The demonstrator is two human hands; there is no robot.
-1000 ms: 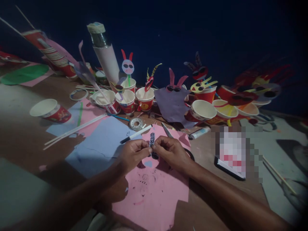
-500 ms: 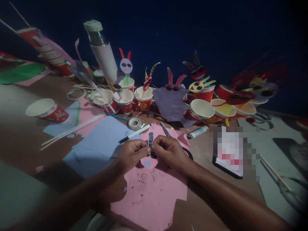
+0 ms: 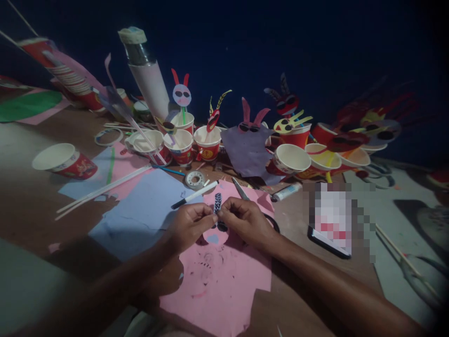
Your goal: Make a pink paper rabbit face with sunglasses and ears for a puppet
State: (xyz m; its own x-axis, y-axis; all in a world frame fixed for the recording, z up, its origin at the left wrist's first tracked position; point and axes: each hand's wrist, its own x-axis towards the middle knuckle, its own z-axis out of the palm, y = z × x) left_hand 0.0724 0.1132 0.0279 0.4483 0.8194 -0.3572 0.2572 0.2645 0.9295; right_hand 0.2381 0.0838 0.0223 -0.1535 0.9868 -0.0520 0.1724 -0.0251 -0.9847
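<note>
Both hands meet over a pink sheet [image 3: 228, 285] at the centre of the table. My left hand [image 3: 192, 223] is pinched at the lower end of a black-patterned paper strip [image 3: 218, 201]. From the right, my right hand [image 3: 243, 217] pinches the same end. Under the fingertips lies a pink paper face [image 3: 214, 238] with black eye shapes and a bluish patch, its upper part partly hidden. A white marker with a black cap [image 3: 194, 195] rests just behind my left hand. Behind my right hand are scissors [image 3: 240, 188], their handle partly covered by it.
Paper cups [image 3: 292, 159] with decorated paper faces line the back, near a tall flask [image 3: 145, 75]. Blue paper [image 3: 136, 215] and white sticks [image 3: 105, 191] lie left, beside a tipped cup [image 3: 66, 161]. A tape roll [image 3: 195, 179] is behind the marker. A phone [image 3: 331, 241] lies right.
The whole view has shifted slightly, so things appear a little farther left. Both hands keep nearly the same pinched pose at the strip.
</note>
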